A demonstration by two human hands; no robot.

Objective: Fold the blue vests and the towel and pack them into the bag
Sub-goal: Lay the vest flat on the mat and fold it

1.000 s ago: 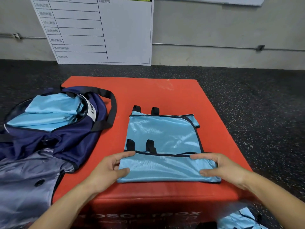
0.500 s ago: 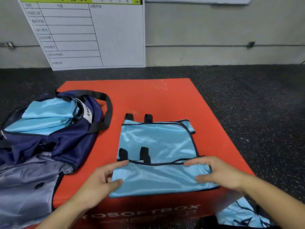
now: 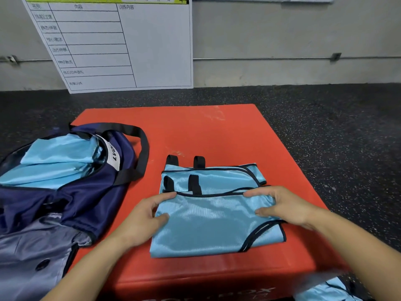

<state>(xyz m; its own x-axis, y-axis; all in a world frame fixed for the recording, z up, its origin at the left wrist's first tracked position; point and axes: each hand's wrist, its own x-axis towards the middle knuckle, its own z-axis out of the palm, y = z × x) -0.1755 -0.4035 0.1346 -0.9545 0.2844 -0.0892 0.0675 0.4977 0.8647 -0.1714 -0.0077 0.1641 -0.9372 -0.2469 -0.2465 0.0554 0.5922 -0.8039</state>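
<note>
Near flap of blue vest now farther forward, pinched between left hand and right hand.

Single head view, looking forward-down, close over red box.

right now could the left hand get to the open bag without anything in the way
Probably yes. The left hand holds the near-left edge of the vest, and the bag lies open just to its left on the red box, with nothing between them.
</note>
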